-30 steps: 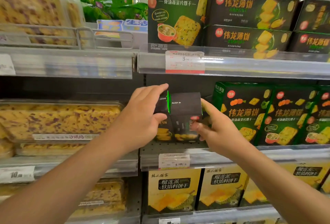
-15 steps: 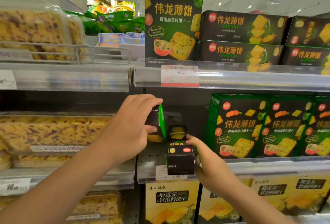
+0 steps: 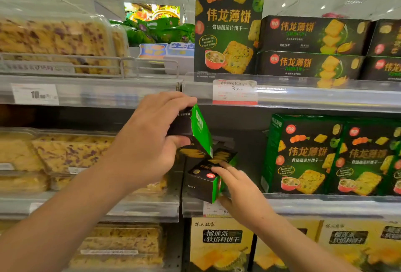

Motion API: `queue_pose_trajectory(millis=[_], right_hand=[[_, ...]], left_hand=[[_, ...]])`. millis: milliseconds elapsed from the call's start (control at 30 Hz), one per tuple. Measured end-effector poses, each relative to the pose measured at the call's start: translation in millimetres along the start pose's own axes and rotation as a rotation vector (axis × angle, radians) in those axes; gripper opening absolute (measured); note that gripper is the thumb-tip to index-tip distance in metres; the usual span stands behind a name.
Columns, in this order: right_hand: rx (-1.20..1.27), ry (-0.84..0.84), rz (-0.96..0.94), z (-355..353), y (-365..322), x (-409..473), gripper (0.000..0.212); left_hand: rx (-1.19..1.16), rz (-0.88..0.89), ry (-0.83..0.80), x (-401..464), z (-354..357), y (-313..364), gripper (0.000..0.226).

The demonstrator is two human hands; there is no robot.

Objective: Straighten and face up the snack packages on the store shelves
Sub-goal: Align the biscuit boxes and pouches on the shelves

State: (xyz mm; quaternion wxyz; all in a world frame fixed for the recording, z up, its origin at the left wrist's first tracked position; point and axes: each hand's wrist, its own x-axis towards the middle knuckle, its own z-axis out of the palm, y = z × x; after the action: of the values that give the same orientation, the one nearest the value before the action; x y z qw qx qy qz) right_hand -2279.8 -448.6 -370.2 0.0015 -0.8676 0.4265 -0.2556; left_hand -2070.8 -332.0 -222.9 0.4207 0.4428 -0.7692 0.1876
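A green-and-black cracker box (image 3: 196, 132) tilts in the air above the middle shelf (image 3: 325, 204), gripped near its top by the left hand (image 3: 149, 141), fingers over its upper edge and thumb curled beneath. Just below it, a second box (image 3: 204, 185) of the same kind lies flat with its short end jutting past the shelf's front edge; the right hand (image 3: 240, 189) holds it, fingers laid along its top face and thumb under its lower corner. To the right on the same shelf, upright boxes (image 3: 303, 156) of the same crackers stand facing out, side by side. The shelf above carries one tall upright box (image 3: 227, 26) beside flat stacked boxes (image 3: 312, 48), with a price tag (image 3: 234, 92) on its rail. Clear trays of pastry (image 3: 65, 154) fill the shelves to the left, and yellow durian biscuit boxes (image 3: 221, 248) line the shelf below.
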Motion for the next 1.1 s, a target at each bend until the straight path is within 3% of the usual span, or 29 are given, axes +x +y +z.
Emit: queue_pose_trajectory(millis=[233,433,600,733,933,1033,1100], right_hand=[[0.166,-0.047,-0.023,14,-21,9,0.075],[0.064,-0.152,-0.013,3,-37,10,0.091],[0.008,-0.123,-0.076,-75,-32,-12,0.051],[-0.088,0.012,-0.019,-178,-46,-7,0.020],[-0.303,0.388,-0.111,-300,-65,64,0.022],[-0.360,0.467,-0.106,-328,-73,117,0.014],[-0.425,0.474,-0.133,-335,-79,149,0.022]], left_hand=[[-0.238,-0.141,0.134,4,-29,-7,0.064],[-0.608,-0.278,0.254,18,-38,-27,0.062],[-0.932,-0.363,0.366,39,-54,-43,0.036],[-1.125,-0.437,0.462,62,-64,-60,0.021],[-1.102,-0.456,0.481,79,-55,-75,0.021],[-1.068,-0.424,0.457,83,-50,-77,0.023],[-1.058,-0.409,0.440,85,-47,-77,0.018]])
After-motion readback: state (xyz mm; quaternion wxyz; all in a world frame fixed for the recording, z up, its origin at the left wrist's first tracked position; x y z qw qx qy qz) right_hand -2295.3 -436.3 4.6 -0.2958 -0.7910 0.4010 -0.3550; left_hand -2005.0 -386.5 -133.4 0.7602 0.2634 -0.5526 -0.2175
